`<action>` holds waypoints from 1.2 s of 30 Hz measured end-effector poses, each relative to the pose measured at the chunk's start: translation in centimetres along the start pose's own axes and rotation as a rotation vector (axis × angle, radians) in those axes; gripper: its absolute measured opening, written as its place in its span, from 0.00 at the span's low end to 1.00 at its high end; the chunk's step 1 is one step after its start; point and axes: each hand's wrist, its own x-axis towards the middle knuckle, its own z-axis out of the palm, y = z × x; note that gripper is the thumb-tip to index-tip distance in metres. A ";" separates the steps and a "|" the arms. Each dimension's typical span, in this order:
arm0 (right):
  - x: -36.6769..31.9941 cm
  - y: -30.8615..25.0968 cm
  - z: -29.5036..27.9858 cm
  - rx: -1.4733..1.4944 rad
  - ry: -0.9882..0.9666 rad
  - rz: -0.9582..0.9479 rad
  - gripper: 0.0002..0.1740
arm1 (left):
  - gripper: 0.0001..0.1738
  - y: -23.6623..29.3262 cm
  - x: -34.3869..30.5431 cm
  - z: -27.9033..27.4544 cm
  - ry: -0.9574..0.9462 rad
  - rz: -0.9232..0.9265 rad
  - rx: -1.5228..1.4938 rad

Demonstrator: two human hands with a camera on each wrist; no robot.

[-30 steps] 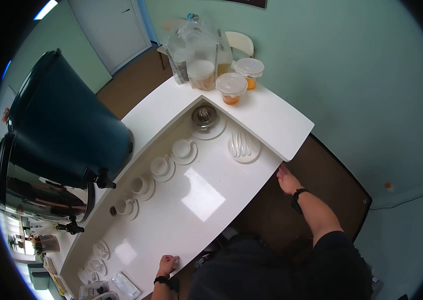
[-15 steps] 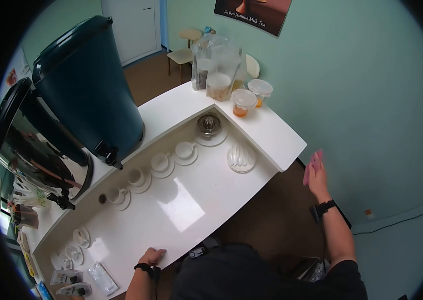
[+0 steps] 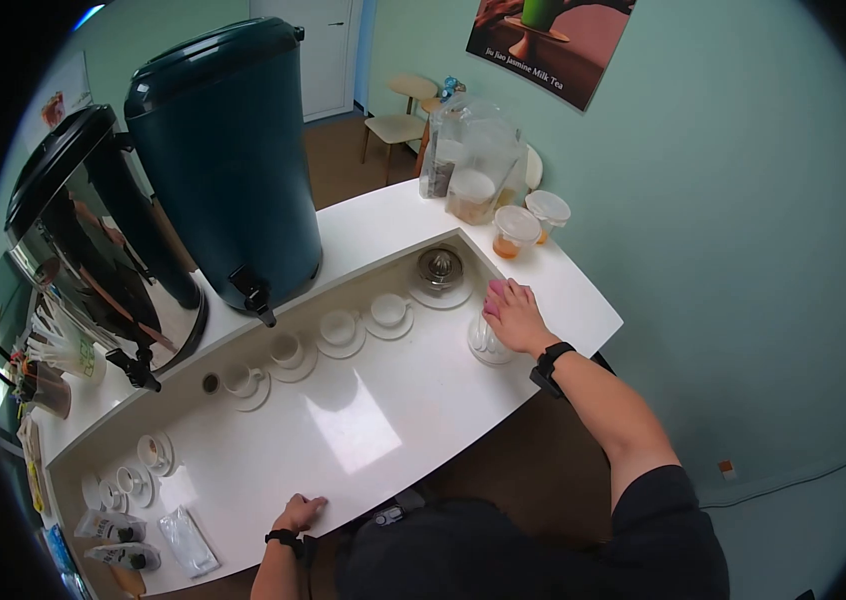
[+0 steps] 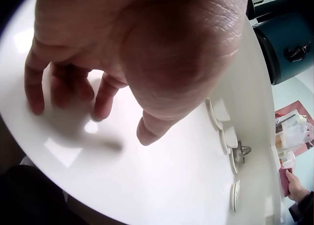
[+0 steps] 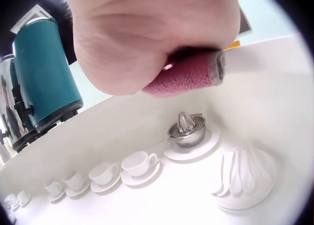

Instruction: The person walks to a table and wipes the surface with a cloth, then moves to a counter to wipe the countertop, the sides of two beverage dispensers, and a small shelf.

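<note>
My right hand (image 3: 520, 320) grips a folded pink cloth (image 5: 189, 76) with a grey edge. In the head view it overlaps the far part of a white plate (image 5: 245, 201) bearing several white spoons (image 5: 236, 178). Beside that plate, a metal citrus juicer (image 5: 188, 130) sits on another white plate. My left hand (image 3: 298, 513) is at the counter's front edge, holding nothing. Its relaxed fingers (image 4: 103, 104) point down at the white counter (image 4: 162, 185).
White cups (image 3: 339, 326) on saucers line the counter's back wall. A dark green dispenser (image 3: 228, 165) and a shiny urn (image 3: 108, 240) stand on the raised ledge. Lidded tubs (image 3: 516, 230) sit at its right corner. Packets (image 3: 188, 542) lie at the front left.
My right hand first swung up and right past the counter's end with the pink cloth, then came left over the spoon plate. My left hand stays near the front edge. The head view shifted.
</note>
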 end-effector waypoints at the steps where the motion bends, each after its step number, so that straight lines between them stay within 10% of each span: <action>1: 0.7 0.0 -0.1 0.006 -0.015 -0.003 0.35 | 0.34 -0.2 0.1 0.1 0.015 0.010 -0.006; 13: -3.6 1.9 -2.3 -0.247 -0.165 -0.274 0.33 | 0.31 0.7 -1.2 0.6 0.027 -0.040 -0.015; 30: -6.8 20.0 -2.4 0.289 -0.053 0.528 0.36 | 0.31 -1.0 0.6 1.6 0.137 0.002 -0.024; 36: -8.4 11.3 -1.4 0.119 0.051 0.343 0.35 | 0.33 0.0 0.1 1.5 0.111 -0.049 -0.039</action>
